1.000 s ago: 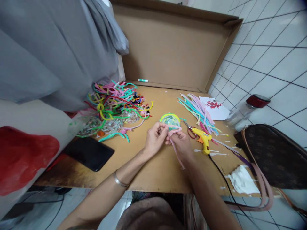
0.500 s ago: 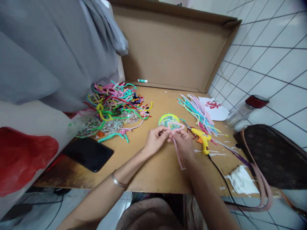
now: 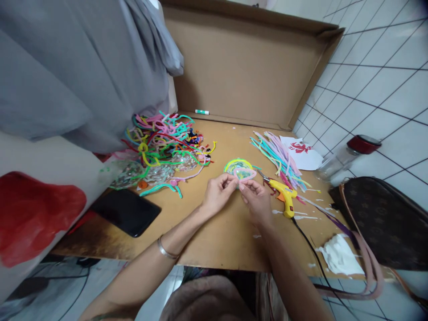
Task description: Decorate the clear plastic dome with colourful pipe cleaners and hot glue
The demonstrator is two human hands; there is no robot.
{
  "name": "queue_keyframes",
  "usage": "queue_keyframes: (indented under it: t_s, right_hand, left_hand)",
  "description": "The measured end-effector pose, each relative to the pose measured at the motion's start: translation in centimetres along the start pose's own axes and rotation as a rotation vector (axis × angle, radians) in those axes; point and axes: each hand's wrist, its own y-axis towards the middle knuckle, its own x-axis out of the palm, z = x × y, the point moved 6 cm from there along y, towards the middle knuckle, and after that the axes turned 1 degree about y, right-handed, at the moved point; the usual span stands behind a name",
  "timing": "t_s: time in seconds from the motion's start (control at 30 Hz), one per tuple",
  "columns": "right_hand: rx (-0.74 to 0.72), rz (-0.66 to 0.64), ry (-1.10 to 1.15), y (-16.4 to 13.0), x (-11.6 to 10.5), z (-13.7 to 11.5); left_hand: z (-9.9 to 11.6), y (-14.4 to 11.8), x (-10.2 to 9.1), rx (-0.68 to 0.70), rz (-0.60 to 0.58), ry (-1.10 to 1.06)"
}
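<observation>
Head: left hand (image 3: 216, 192) and right hand (image 3: 258, 199) apparently pinch 1 pink loop (image 3: 246, 170).

Pink strand (image 3: 250, 178), yellow glue gun (image 3: 285, 191) — orange trigger (image 3: 281, 199)

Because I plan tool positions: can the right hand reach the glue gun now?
Likely yes: the glue gun lies close beside the right hand, and nothing seems to block its handle, though that hand's grip is on the pink loop.

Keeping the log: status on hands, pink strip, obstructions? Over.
Left hand and right hand pinching pink strip, bent into a loop. Yellow-edged round piece behind it. Glue gun close beside right hand, possible snag.
</observation>
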Motion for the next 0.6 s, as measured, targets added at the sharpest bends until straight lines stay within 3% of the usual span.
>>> queue_keyframes:
  t_s: [0.6]
  right_hand:
    - [0.033, -0.035, 0.067, -0.23, 0.43, -0.13]
  left_hand:
    - [-0.13, -0.14, 0.08, -0.003, 0.016, 0.006]
